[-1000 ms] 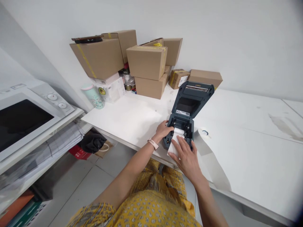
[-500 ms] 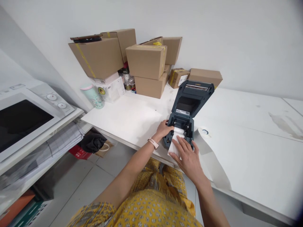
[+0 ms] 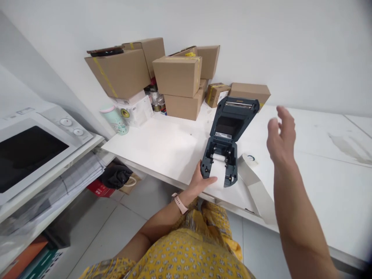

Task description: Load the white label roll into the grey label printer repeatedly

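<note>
A dark label printer [image 3: 233,153] sits on the white table with its lid [image 3: 240,110] tilted up and back. Inside it lies a small white roll, and a strip of white label paper [image 3: 218,172] runs from it over the front edge. My left hand [image 3: 202,179] grips the printer's front left corner, its thumb pressed on the strip. To the right of the printer my right hand [image 3: 281,135] is raised in the air, fingers bent loosely and thumb apart, holding nothing. A loose roll of labels [image 3: 249,159] lies beside the printer, its backing strip [image 3: 257,188] trailing over the table's front edge.
Cardboard boxes [image 3: 177,77] are stacked at the back against the wall. A mint tumbler [image 3: 115,121] and a white box [image 3: 138,111] stand at the table's left end. Further left, a microwave [image 3: 35,145] rests on a shelf unit holding papers [image 3: 66,178].
My right hand has left the label paper and swung up and to the right. My left hand has slid toward the front of the printer, its thumb now on the strip.
</note>
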A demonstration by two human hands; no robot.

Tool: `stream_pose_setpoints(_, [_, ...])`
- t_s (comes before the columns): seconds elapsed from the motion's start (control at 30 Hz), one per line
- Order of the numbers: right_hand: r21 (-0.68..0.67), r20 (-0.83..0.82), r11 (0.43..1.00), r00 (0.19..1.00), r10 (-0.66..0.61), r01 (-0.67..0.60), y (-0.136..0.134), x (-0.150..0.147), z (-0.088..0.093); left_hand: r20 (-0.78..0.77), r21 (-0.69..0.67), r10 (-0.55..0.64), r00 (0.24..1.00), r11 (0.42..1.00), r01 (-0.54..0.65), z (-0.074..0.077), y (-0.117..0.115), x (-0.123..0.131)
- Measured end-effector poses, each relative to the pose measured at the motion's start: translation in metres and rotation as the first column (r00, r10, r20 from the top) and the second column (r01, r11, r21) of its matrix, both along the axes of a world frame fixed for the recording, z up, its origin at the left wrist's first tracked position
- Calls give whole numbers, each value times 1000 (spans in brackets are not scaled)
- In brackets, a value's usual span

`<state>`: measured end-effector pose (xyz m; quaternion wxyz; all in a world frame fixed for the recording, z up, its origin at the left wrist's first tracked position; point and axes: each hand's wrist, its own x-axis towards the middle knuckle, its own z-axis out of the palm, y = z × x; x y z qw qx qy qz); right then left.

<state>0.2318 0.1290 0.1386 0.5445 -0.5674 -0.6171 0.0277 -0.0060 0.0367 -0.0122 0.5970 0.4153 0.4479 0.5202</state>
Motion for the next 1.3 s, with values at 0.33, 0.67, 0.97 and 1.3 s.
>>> stream_pose_setpoints(0.33, [-65, -161, 982, 973, 165, -177, 58, -32, 27, 3, 19, -42, 999, 999, 42, -6, -15, -2])
stream_pose_setpoints(0.67, [242, 444, 958, 896, 29, -151, -98, -54, -110, -172, 130, 57, 983, 991, -35, -24, -23, 7])
stream_pose_setpoints(0.97, [269, 197, 957, 979, 54, -107, -111, -75, -157, -319, 410, 248, 915, 906, -103, 1, -38, -10])
stream_pose_setpoints(1.3, [348, 122, 932, 991, 61, -101, -98, -72, -173, -458, 883, 494, 739, 348, 314, 94, 87, 19])
